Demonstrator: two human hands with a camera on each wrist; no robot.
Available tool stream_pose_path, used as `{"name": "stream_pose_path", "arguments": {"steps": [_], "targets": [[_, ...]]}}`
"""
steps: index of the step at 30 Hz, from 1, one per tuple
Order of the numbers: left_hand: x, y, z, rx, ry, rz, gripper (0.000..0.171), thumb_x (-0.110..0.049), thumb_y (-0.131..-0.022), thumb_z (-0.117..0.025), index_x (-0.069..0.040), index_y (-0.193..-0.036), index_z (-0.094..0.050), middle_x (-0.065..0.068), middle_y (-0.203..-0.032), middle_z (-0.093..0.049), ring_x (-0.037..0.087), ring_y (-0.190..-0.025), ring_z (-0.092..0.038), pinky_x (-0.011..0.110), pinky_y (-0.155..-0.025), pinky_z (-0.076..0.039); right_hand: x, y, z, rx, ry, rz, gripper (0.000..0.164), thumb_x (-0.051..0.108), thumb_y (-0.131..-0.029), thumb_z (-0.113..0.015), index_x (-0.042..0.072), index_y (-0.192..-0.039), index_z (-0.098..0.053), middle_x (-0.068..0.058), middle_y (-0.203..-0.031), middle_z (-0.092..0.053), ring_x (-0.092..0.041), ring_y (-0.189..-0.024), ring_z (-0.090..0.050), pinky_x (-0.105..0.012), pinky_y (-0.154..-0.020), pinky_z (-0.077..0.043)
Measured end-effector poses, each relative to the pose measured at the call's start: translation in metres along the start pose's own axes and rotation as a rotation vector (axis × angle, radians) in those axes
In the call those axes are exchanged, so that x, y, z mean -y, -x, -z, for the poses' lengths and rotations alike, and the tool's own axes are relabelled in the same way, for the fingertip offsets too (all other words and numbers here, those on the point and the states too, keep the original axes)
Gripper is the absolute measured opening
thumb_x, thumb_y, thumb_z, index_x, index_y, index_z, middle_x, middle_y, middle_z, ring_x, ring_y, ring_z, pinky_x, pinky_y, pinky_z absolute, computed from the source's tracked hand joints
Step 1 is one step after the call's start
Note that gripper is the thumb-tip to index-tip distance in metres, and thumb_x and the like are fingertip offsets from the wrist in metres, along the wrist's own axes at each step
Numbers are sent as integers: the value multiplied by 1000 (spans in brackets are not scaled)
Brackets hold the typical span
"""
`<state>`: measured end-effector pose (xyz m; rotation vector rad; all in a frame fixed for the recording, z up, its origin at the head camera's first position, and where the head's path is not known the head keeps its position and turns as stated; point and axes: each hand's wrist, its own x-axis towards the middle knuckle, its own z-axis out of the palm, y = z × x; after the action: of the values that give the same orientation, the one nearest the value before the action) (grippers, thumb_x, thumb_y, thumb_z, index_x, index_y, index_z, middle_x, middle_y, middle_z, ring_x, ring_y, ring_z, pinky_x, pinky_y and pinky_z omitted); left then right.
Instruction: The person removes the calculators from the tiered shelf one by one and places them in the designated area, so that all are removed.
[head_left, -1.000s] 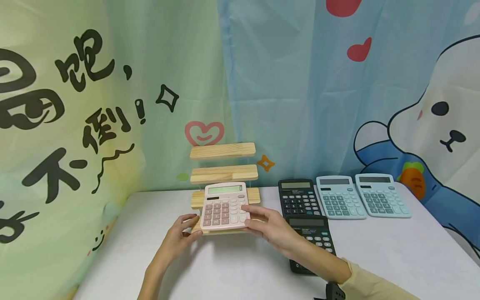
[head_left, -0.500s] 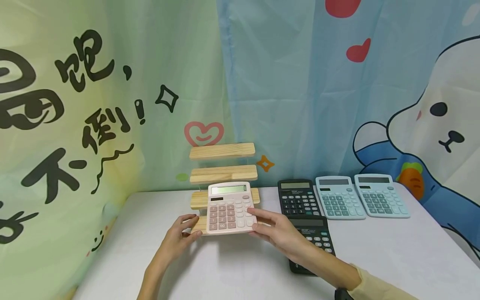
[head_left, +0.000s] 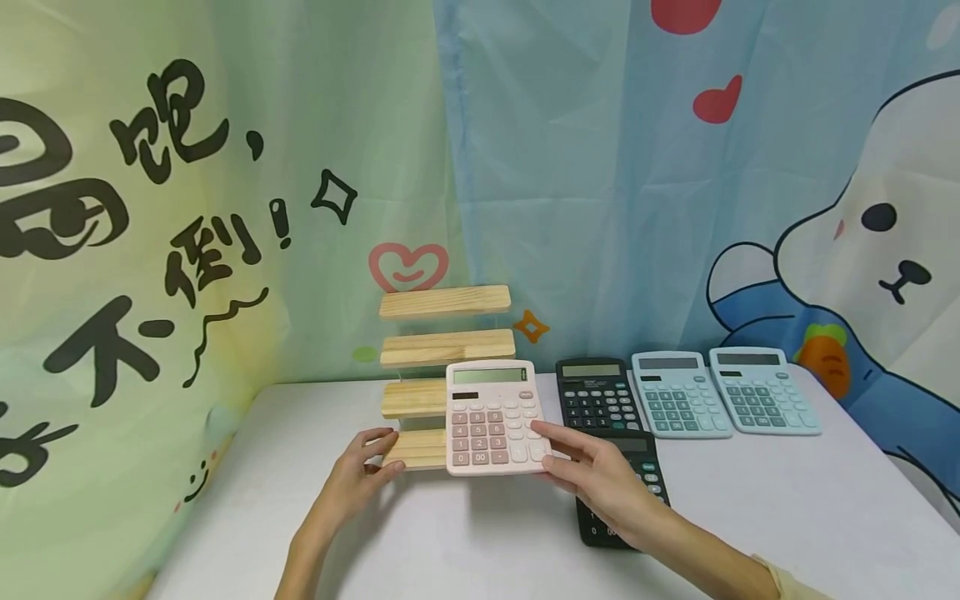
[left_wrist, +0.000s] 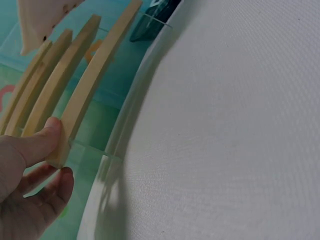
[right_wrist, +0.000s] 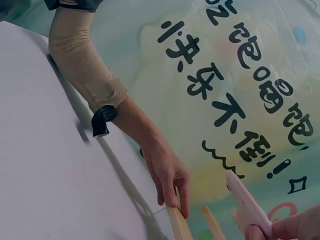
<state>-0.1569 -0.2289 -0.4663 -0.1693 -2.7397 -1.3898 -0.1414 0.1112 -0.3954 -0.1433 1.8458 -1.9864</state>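
My right hand [head_left: 600, 479] grips a pink calculator [head_left: 491, 421] by its lower right edge, thumb on the front. The calculator is raised above the table, overlapping the right part of a tiered wooden-slat rack [head_left: 447, 348] in the head view. My left hand [head_left: 358, 468] pinches the left end of the rack's lowest slat [head_left: 416, 450]. Close up in the left wrist view, that slat [left_wrist: 97, 75] sits between thumb and fingers. From the right wrist view the calculator [right_wrist: 246, 205] shows edge-on, tilted, in my right fingers [right_wrist: 287, 227].
Two black calculators [head_left: 592, 392] lie one before the other, the nearer partly behind my right hand. Two light blue calculators [head_left: 678, 396] lie to their right. The white table [head_left: 247, 517] meets a printed curtain [head_left: 547, 208] behind the rack.
My right hand has moved the pink calculator right and toward me, off the front of the rack, uncovering the lower slats' left parts. The left hand has stayed at the lowest slat.
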Motion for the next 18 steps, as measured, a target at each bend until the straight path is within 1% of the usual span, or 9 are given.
{"name": "stream_pose_path", "arguments": {"steps": [4, 8, 9, 13, 18], "targets": [[1, 1, 0, 9, 7, 22, 53, -16, -85, -73, 2, -133, -56, 12, -142, -49, 31, -113, -59, 19, -82, -54, -2, 8, 11, -37, 20, -13, 54, 13, -95, -61, 9, -146, -43, -21, -154, -32, -22, -124, -56, -28, -99, -52], [2, 0, -2, 5, 12, 22, 53, -16, -85, -73, 1, -132, -57, 12, -141, -50, 31, -112, -59, 19, -82, -54, -7, 17, 24, -77, 22, -29, 54, 12, -96, -59, 9, -147, -41, -20, -157, -29, -23, -128, -52, -28, -99, -52], [2, -1, -2, 4, 12, 21, 53, -17, -85, -73, 1, -132, -57, 12, -141, -50, 31, -112, -59, 19, -82, -54, -8, 19, 27, -90, 22, -39, 54, 12, -96, -58, 9, -147, -41, -20, -157, -28, -23, -128, -52, -27, -99, -52], [1, -1, -3, 5, -1, 8, 54, -20, -86, -73, 1, -133, -56, 13, -141, -50, 29, -115, -58, 20, -83, -54, -16, 30, 44, -96, 33, -63, 58, 17, -98, -58, 8, -150, -35, -20, -157, -26, -19, -124, -55, -25, -99, -52], [1, 0, -1, 3, -11, 30, 54, -19, -86, -72, -1, -134, -56, 10, -142, -50, 26, -116, -57, 21, -85, -54, -23, 42, 64, -113, 39, -96, 63, 23, -98, -58, 10, -152, -29, -18, -159, -24, -12, -121, -57, -23, -99, -51]]}}
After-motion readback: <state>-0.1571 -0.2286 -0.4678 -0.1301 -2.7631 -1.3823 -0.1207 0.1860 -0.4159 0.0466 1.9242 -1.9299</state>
